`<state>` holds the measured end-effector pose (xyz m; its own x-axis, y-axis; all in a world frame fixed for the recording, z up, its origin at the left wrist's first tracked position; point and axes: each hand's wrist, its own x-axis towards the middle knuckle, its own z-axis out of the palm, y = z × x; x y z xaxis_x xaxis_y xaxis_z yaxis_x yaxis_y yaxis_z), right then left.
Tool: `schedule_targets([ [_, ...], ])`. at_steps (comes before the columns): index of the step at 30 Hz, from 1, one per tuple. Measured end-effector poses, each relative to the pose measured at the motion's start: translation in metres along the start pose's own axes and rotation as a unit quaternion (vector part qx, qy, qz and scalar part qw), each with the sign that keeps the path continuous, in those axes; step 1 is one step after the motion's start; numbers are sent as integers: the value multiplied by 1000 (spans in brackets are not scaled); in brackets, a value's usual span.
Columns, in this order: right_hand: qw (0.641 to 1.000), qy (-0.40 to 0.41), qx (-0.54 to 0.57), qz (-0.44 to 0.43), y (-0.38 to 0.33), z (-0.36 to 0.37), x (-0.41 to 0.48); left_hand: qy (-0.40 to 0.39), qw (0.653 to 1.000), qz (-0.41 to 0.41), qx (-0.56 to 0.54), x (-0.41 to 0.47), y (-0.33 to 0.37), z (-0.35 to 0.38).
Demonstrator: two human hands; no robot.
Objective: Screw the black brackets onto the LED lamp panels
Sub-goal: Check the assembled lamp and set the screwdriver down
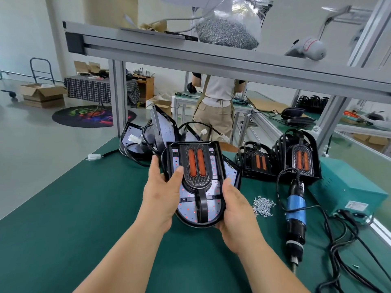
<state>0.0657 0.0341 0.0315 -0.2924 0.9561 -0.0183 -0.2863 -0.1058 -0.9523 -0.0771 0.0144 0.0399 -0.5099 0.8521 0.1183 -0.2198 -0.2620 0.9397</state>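
Holding the white, round-ended LED lamp panel (188, 210) in its black plastic rim above the green bench mat (84, 208), you have both hands curled round it. Your left hand (163, 191) grips the left edge with its thumb pressed on the face, and your right hand (234, 210) grips the lower right edge. The black bracket with two orange strips (197, 166) lies on the panel's face; whether any screw holds it is too small to tell.

The blue-and-black electric screwdriver (295, 210) lies on the mat to your right, just beside the loose pile of small silver screws (263, 206), so the screwing on this piece looks yet to be done. Two stacks of bracketed lamps (296, 159) stand at the far right and appear finished. A heap of bare panels with black leads (135, 144) sits behind your left hand, so much of the batch seems left.
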Motion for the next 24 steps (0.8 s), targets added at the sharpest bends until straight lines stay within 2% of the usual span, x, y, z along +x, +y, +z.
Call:
schedule_targets([
  [2,997,53,-30,-42,3,5,0,24,1000,-11,3,-7,-1,5],
  [4,992,97,-41,-73,3,7,-1,12,999,-15,-37,-19,-3,14],
  [7,985,142,-15,-96,-1,3,0,-35,994,-28,-100,-32,-6,22],
  [10,981,164,4,-107,-3,-1,2,-126,984,-56,-114,-40,-9,26],
  [12,981,166,19,-101,-4,-2,2,-158,973,-79,-150,-41,-10,28],
  [16,983,154,53,-91,-7,-1,1,-159,953,-94,-241,-33,-10,25],
  [24,989,109,79,-62,-17,-8,0,-183,934,-110,-286,-29,4,19],
])
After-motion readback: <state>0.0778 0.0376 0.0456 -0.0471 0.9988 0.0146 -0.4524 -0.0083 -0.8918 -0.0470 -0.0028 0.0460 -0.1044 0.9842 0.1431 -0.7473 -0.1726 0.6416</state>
